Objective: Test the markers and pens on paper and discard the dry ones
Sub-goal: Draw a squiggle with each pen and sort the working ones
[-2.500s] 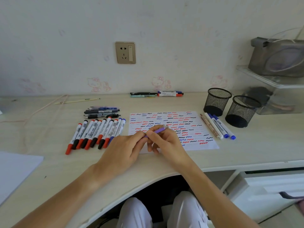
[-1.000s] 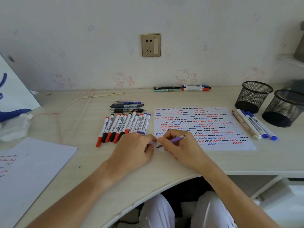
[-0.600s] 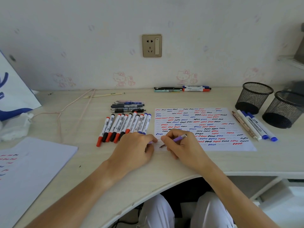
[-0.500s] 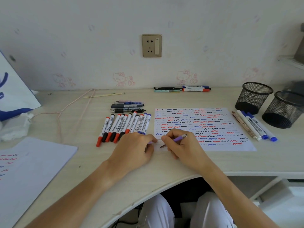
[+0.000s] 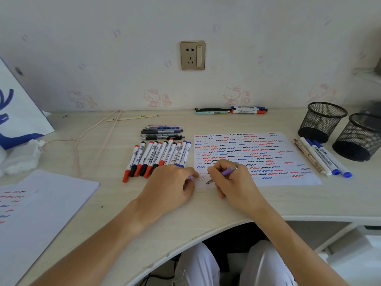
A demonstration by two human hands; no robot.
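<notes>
My right hand grips a purple pen with its nib down on the lower left corner of the test paper, a white sheet covered with red, blue and black squiggles. My left hand rests curled at the sheet's left edge and pinches a small purple piece, apparently the pen's cap. A row of several whiteboard markers with red, black and blue caps lies left of the sheet. Several pens lie stacked behind that row.
Right of the sheet lie three markers and a brown pen, beside two black mesh cups. More pens lie against the wall. At the left are a second marked sheet, a tissue, a white bag and a cord.
Both hands held the purple pen in the air; now they are apart and down on the desk, nib on the paper. In the last second the nib crept slightly right.
</notes>
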